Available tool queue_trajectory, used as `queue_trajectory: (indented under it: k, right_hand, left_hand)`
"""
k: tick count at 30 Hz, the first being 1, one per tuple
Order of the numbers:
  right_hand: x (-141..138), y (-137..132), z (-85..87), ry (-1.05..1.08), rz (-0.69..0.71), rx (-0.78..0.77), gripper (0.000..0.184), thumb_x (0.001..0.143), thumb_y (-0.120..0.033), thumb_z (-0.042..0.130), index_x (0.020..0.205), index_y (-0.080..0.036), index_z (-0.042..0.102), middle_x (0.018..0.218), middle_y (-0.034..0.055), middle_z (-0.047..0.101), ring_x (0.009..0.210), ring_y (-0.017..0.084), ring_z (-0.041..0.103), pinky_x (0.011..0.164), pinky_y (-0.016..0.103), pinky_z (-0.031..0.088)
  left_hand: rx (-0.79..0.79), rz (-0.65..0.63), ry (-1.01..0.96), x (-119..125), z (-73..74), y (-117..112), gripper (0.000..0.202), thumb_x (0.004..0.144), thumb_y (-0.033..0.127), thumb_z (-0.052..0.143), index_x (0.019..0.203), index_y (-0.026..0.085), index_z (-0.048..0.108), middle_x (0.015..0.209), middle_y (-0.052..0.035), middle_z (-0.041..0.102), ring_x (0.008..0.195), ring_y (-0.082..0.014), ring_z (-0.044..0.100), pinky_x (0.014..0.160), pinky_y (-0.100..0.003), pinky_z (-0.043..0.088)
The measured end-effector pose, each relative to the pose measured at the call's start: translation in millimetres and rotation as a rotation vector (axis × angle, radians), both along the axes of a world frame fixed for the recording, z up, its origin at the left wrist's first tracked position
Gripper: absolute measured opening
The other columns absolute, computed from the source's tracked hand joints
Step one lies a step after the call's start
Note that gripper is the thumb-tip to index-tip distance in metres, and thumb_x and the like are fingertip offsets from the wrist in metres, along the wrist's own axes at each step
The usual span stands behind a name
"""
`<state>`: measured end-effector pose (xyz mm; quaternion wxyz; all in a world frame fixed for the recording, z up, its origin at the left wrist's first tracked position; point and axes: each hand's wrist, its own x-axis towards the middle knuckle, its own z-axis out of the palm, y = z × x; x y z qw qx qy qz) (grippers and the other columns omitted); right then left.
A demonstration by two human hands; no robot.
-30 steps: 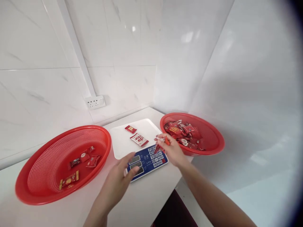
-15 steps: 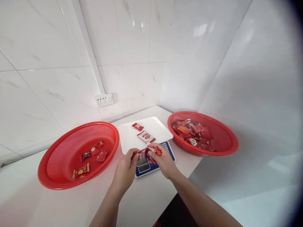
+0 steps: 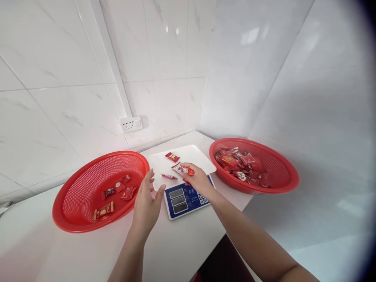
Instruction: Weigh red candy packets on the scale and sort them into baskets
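Note:
My left hand (image 3: 147, 201) is open and empty, its fingers spread beside the left edge of the weighing scale's white tray (image 3: 194, 154). Over the tray, my right hand (image 3: 199, 181) is closed on small red candy packets (image 3: 190, 172), mostly hidden by the fingers. Just past its fingertips is a white-and-red packet (image 3: 178, 167); whether they touch it I cannot tell. A thin-looking red-and-white packet (image 3: 169, 177) lies on the tray between my hands. Farther back on it is a small red packet (image 3: 172, 157). The scale's blue panel (image 3: 192, 192) faces me.
To the left stands a red perforated basket (image 3: 66, 213) with several wrapped candies (image 3: 120, 186) in it. Another red basket (image 3: 282, 176) at the right holds a heap of red packets (image 3: 239, 162). Tiled walls meet behind the table (image 3: 167, 243); a socket (image 3: 131, 124) is on one.
My hands have parted. The left let go and moved left, opening; the right moved slightly forward over the tray with red packets. A red-and-white packet now lies on the tray.

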<state>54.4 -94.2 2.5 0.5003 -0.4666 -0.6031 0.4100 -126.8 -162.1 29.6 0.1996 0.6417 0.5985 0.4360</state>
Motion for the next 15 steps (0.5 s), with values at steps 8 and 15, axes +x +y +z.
queue_trajectory:
  k: [8, 15]
  right_hand:
    - [26, 40, 5.6, -0.370, -0.045, 0.080, 0.038, 0.074, -0.024, 0.061, 0.113, -0.025, 0.058, 0.119, 0.0030, 0.059, 0.110, 0.021, 0.054, 0.094, 0.036, 0.042]
    - [30, 41, 11.9, -0.163, -0.122, 0.054, 0.039, 0.071, -0.023, 0.063, 0.110, -0.024, 0.059, 0.119, 0.0049, 0.058, 0.111, 0.021, 0.052, 0.099, 0.040, 0.037]
  left_hand:
    - [-0.033, 0.013, 0.019, -7, 7.5, -2, 0.052, 0.085, 0.043, 0.046, 0.131, 0.022, 0.035, 0.129, -0.0120, 0.049, 0.110, -0.0262, 0.053, 0.086, -0.042, 0.048]
    - [-0.020, 0.026, 0.019, -12, 5.9, -1, 0.051, 0.084, 0.044, 0.046, 0.130, 0.023, 0.036, 0.130, -0.0104, 0.049, 0.114, -0.0257, 0.050, 0.088, -0.041, 0.047]
